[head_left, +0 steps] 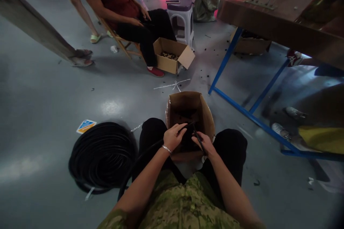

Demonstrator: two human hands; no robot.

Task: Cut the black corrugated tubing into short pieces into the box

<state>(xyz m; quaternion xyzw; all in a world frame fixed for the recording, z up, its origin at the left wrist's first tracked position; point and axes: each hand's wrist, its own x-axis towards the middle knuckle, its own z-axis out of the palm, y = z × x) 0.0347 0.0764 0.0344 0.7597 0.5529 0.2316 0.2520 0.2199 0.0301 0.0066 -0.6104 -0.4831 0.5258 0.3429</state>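
My left hand (174,137), with a bracelet at the wrist, pinches the end of a black rubber tube (154,147). The tube runs back over my left thigh toward a large black coil (103,155) on the floor. In my right hand (205,144) is a slim dark tool (198,136) that looks like scissors, its tip close to the tube's end. Both hands are over an open cardboard box (206,114) between my knees. Small dark pieces lie in its shadowed inside, too dim to make out well.
Ahead, a seated person in red has a cardboard box (168,65) of small black pieces. A stool (180,18) and a sack (208,1) stand behind. At right is a table (282,21) with blue legs. A blue-orange card (86,126) lies by the coil.
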